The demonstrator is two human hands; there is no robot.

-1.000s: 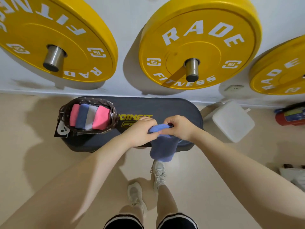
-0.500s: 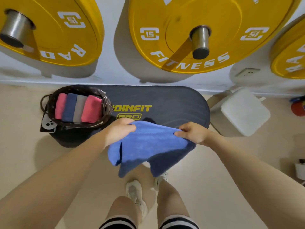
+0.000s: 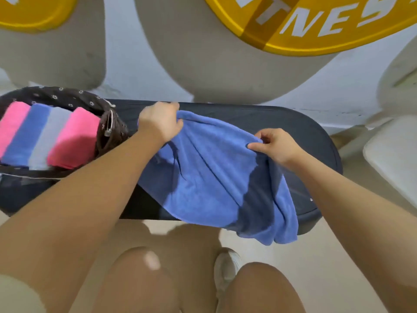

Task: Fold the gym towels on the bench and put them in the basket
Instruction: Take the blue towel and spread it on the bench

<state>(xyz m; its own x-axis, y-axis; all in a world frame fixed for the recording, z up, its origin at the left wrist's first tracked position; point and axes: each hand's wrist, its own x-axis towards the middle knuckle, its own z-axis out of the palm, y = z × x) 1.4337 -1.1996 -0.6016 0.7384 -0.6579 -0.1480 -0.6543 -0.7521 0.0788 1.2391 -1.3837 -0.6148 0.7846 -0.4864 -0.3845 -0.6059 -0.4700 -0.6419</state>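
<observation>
blue towel (image 3: 216,177): spread unfolded across the dark worktop (image 3: 259,116), its near edge hanging over the front rim toward the floor. creases run through the middle; no fold line is set.

left hand (image 3: 159,125): grip clamped on the towel's far-left corner, fingers curled round the fabric near the back edge of the worktop.

right hand (image 3: 276,144): grip pinching the towel's far-right corner between thumb and fingers, held a little nearer than the left hand.

basket (image 3: 67,96): stands on the left end of the worktop, just beside the left forearm. four folded towels sit upright side by side in it: pink (image 3: 12,127), blue (image 3: 27,134), grey (image 3: 48,138), pink (image 3: 73,138).

progress, as judged: four towels are folded and stowed. the blue towel is at the laying-out stage; folding it and placing it in the basket remain. no other loose towel shows on the worktop, so this appears to be the last one.

limits of view: the basket's left side is cut off by the frame edge, so anything further left cannot be confirmed. its lower wall and the worktop's left front are hidden behind the left arm. the towel's underside layer is in shadow and hard to read. the yellow weight plates (image 3: 316,26) on the wall are cropped at the top.
</observation>
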